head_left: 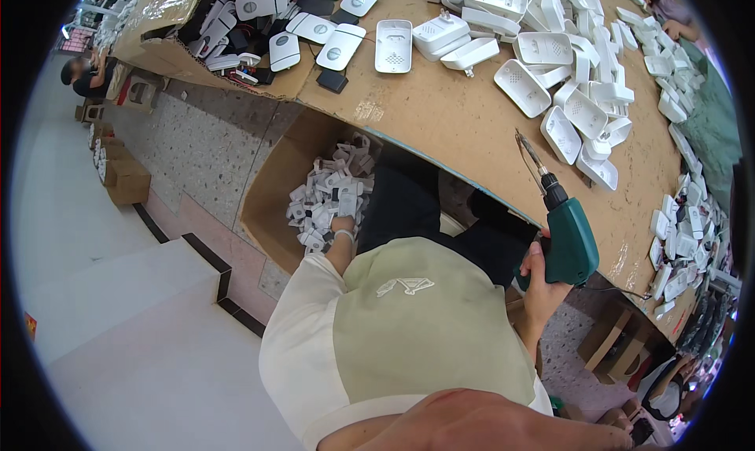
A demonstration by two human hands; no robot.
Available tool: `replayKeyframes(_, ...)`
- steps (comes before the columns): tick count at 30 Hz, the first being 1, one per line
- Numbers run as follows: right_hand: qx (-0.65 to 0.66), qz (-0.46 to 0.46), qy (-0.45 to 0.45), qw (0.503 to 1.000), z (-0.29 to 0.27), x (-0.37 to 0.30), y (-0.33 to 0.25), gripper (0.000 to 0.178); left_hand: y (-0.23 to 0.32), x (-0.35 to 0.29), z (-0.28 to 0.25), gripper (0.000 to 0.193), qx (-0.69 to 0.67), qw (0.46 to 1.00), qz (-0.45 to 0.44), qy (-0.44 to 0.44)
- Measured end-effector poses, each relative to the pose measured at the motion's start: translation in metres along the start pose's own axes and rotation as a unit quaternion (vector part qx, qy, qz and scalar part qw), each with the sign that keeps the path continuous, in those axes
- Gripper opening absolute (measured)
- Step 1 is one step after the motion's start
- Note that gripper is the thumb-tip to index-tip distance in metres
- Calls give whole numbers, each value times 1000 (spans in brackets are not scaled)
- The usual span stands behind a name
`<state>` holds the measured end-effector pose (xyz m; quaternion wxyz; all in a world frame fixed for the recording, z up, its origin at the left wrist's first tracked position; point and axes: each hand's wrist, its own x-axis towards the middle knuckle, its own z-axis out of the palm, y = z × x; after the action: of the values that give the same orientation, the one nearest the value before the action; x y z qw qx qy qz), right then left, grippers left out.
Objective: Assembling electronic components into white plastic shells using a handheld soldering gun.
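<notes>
My right hand (541, 286) is wrapped round the grip of a dark green soldering gun (572, 242). Its thin metal tip points up and away over the table. On the left, my left hand (343, 224) reaches down into a cardboard box (271, 187) beside my leg. Its fingers, small and partly hidden, appear closed on the near end of a white plastic device (347, 202) with a grey part. Many similar white plastic pieces (311, 207) lie heaped around that hand.
The brown table (440, 113) carries a pile of white plastic housings (543, 50). At its far left, an open carton (169, 46) holds white and black devices (314, 28). More white pieces (684, 239) lie at the right, and a cable (621, 291) trails from the soldering gun.
</notes>
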<state>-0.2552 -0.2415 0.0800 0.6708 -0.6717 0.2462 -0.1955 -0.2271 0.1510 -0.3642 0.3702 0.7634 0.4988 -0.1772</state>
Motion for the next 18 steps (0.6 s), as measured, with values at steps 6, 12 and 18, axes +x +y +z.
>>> replayKeyframes(6,1,0,-38,999,10,4,-4,31,-52,49,4,30,86,989,94,78)
replayKeyframes(12,-3,-28,-1,1000,21,7,-4,26,-1,-22,-8,37,180,974,137,6)
replayKeyframes(18,14,-33,24,999,18,16,3,29,84,-95,-60,40,-44,897,405,171)
